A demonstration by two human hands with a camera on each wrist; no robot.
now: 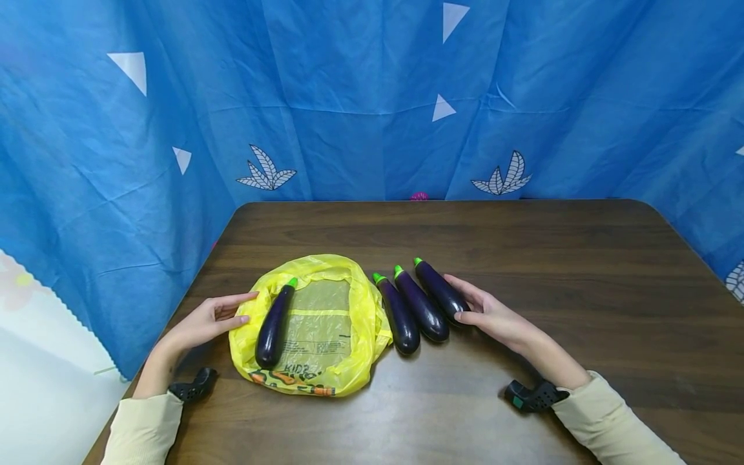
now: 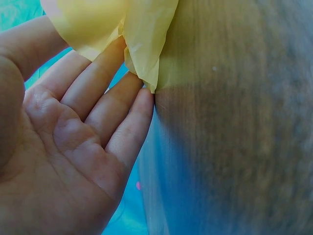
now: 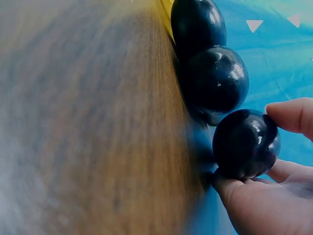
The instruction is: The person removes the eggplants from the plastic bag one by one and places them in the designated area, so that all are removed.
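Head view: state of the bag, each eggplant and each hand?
Yellow bag: mouth open, rim crumpled.
Leftmost eggplant: whole, in or on bag's left part.
Second eggplant: whole, lying beside bag.
Third eggplant: whole, lying unheld.
Rightmost eggplant: whole, gripped.
Left hand: touching bag.
Right hand: gripping rightmost eggplant.

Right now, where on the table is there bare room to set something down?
Bare: the table right of the right hand; the strip beyond the three eggplants, up to the blue curtain; the near stretch in front of them. Crowded: centre to left, where the left hand touches the yellow bag bearing one eggplant, and those three lie beside it.
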